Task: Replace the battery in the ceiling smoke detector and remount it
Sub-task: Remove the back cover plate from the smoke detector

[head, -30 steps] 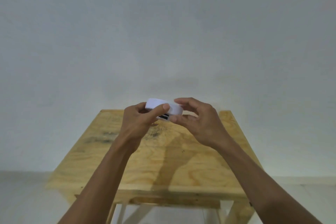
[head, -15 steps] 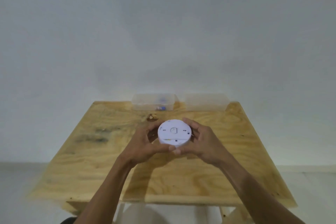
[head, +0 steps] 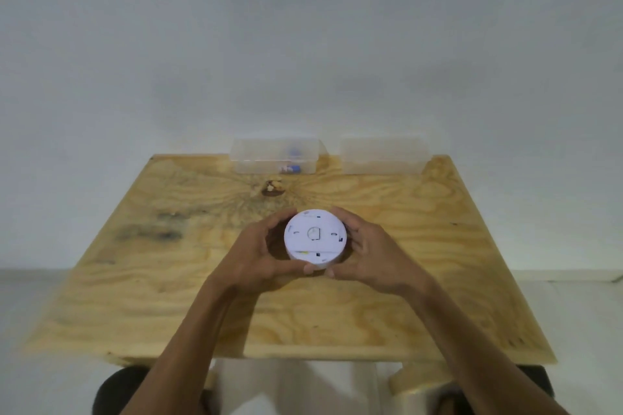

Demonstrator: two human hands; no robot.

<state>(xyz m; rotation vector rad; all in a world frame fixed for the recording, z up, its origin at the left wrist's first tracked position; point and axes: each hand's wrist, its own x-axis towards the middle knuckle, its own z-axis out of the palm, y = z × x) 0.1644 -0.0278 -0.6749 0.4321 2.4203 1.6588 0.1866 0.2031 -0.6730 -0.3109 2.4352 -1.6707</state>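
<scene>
White plastic, the round detector [head: 316,238] sat just below the centre of the frame, flat face up toward the camera, cupped between both hands over the middle of the bench [head: 438,263]. The left hand [head: 259,256] wrapped its left side and the right hand [head: 371,253] its right side. The fingers [head: 279,217] of the left hand curled round the far upper-left edge, and the fingers [head: 340,214] of the right hand curled round the upper-right edge; both thumbs met at the near lower rim. The fingers were bent partway, closed onto the rim and gripping the detector. Whether its underside touched the bench could not be told; a shadow lay under it.

At the far edge of the bench, above the hands in the frame, stood two clear boxes: the left box [head: 274,155] held small blue items, the right box [head: 382,155] looked bare inside. A dark knot [head: 273,190] marked the wood between the left box and the detector.

Compared with half a second before, the grip and the detector's pose were nearly the same. A second before, the detector had been held edge-on, higher in the frame, pinched by the fingertips, and the boxes had been out of sight.
</scene>
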